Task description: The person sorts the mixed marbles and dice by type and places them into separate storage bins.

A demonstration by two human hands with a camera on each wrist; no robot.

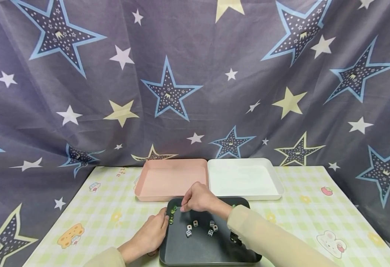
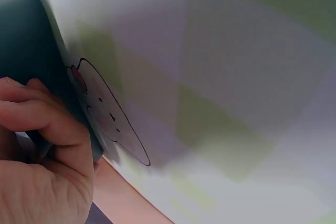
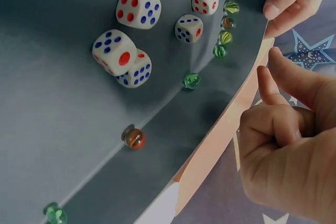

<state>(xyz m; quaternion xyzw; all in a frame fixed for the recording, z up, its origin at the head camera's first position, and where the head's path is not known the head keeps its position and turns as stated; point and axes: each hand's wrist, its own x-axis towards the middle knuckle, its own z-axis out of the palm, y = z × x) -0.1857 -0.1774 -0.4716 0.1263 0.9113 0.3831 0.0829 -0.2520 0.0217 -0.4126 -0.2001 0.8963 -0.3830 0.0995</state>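
Observation:
A dark grey tray lies at the near middle of the table. My left hand holds its left side, with curled fingers at the rim in the left wrist view. Over the tray's far left part hovers my right hand. Its index finger and thumb reach out with nothing visible between them, the other fingers bent. Close to these fingertips, several green marbles line the left side. White dice sit in the middle. The right wrist view shows a green marble and an orange-brown marble along the far side.
Behind the dark tray stand a pink tray and a white tray, side by side. Small black items lie at the dark tray's right, partly behind my right sleeve. A starry curtain hangs behind the checked tablecloth.

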